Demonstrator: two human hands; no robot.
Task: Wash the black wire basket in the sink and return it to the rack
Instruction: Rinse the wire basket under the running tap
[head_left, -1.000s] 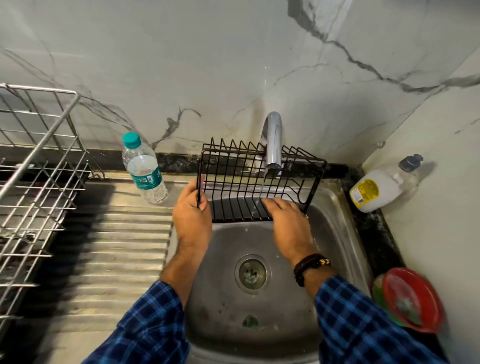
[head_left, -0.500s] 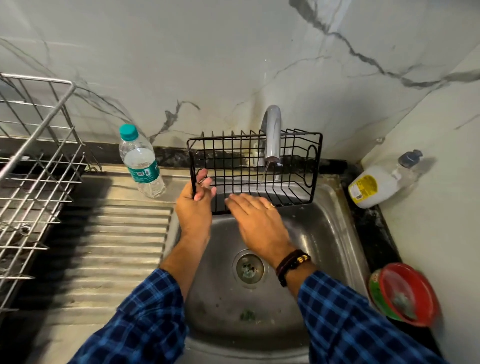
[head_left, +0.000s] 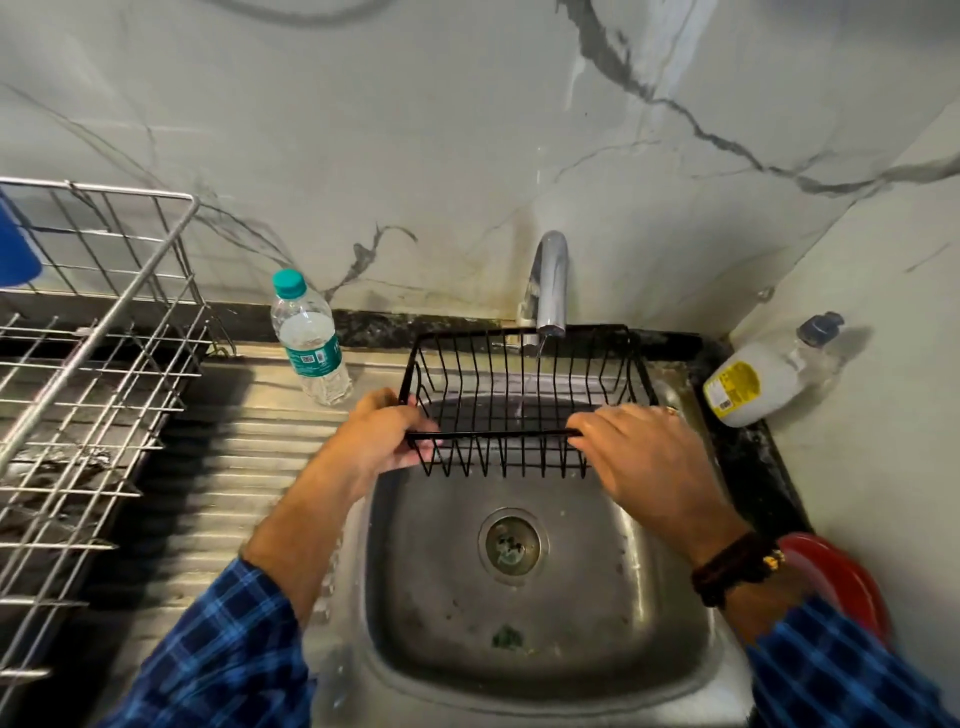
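The black wire basket (head_left: 524, 395) hangs open side up over the back of the steel sink (head_left: 670, 618), under the chrome tap (head_left: 549, 283). A thin stream of water falls through it. My left hand (head_left: 382, 436) grips its near left corner. My right hand (head_left: 636, 460) lies on the near rim at the right, fingers curled over the wire. The silver wire rack (head_left: 88, 374) stands on the counter at the far left.
A plastic water bottle (head_left: 310, 340) with a teal cap stands on the ribbed drainboard (head_left: 228, 499) just left of the basket. A soap dispenser (head_left: 769, 371) lies on the dark counter at the right. A red bowl (head_left: 836, 587) sits at the right edge.
The basket has turned from standing on edge, bottom toward me, to level with its open side up. My right hand slid from the basket's bottom wires onto the near rim.
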